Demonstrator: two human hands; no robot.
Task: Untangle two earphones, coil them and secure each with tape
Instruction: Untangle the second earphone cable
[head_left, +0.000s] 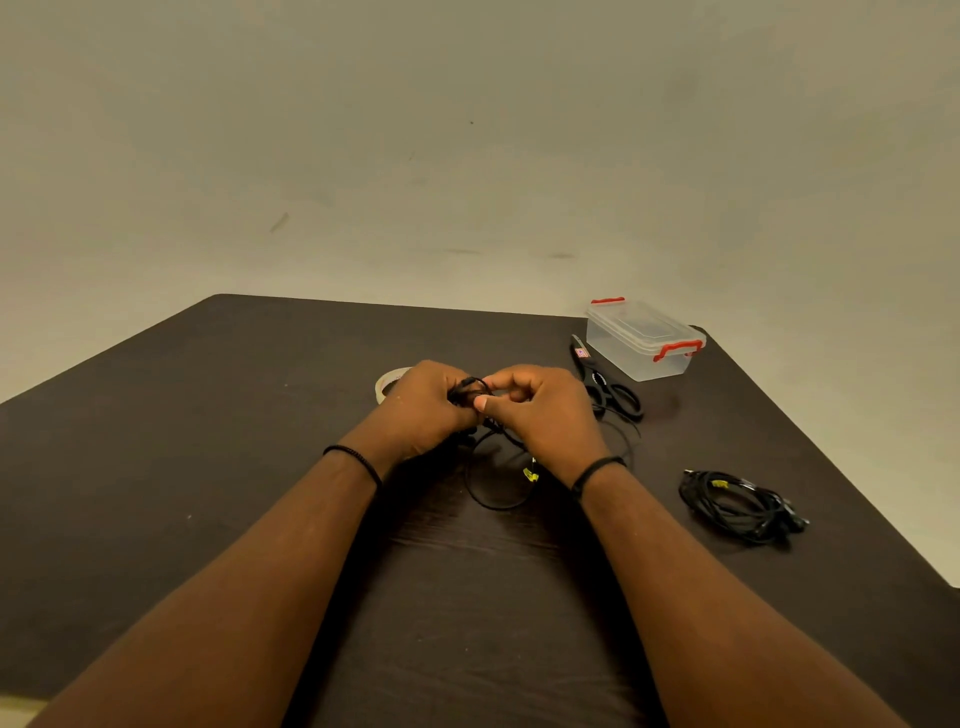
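On the desk (208, 441), the tape roll (387, 383) lay behind the left hand (423, 410), which gripped the black earphone bundle (467, 393). The right hand (540, 410) pinched its cable. Scissors (605, 382), box (641, 338) and the second earphone (740, 506) lay rightward.

A dark brown wood-grain worktop (208, 467) carries a clear plastic storage box with a lid and red clip handles (641, 340) at its far right corner — black-handled scissors (605, 382) lie just beside the box, on its left. Behind stands a plain beige wall (467, 130).
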